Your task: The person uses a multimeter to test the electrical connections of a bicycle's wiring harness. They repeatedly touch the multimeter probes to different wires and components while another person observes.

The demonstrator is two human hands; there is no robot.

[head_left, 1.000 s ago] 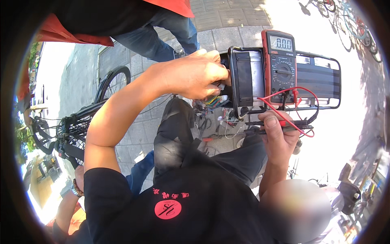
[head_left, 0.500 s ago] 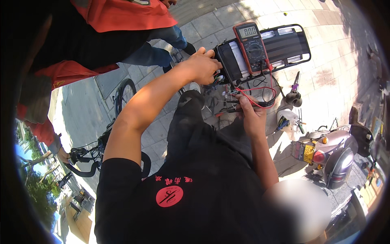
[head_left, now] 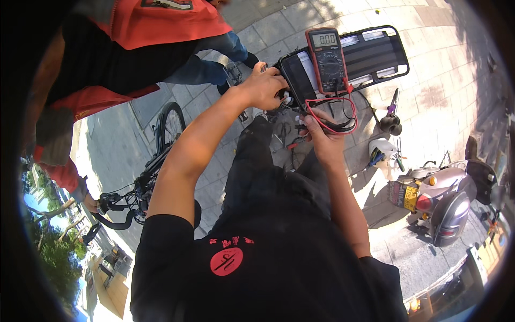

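Observation:
A multimeter (head_left: pixel 328 64) with a red rim, its display lit, lies on a long black rack (head_left: pixel 402 51). Curled fingers of my left hand (head_left: pixel 264 87) press in at the rack's near left end, beside some wires and a white connector (head_left: pixel 288 100); what they grip is hidden. Just below that end, my right hand (head_left: pixel 326 138) is closed around the meter's test probes (head_left: pixel 342 129), whose tips are hard to see. From the meter, a red lead (head_left: pixel 355 110) loops down to this hand.
Another person in a red vest (head_left: pixel 166 24) stands at the upper left, close to a bicycle (head_left: pixel 145 182). On the paving to the right are a purple-handled tool (head_left: pixel 393 107), a white bag with tools (head_left: pixel 383 153) and a parked scooter (head_left: pixel 445 201). A red-handled tool (head_left: pixel 292 145) lies below my hands.
My right hand has moved up and slightly left with the probes, nearer to the rack's end and my left hand. The left hand stays at the rack's end.

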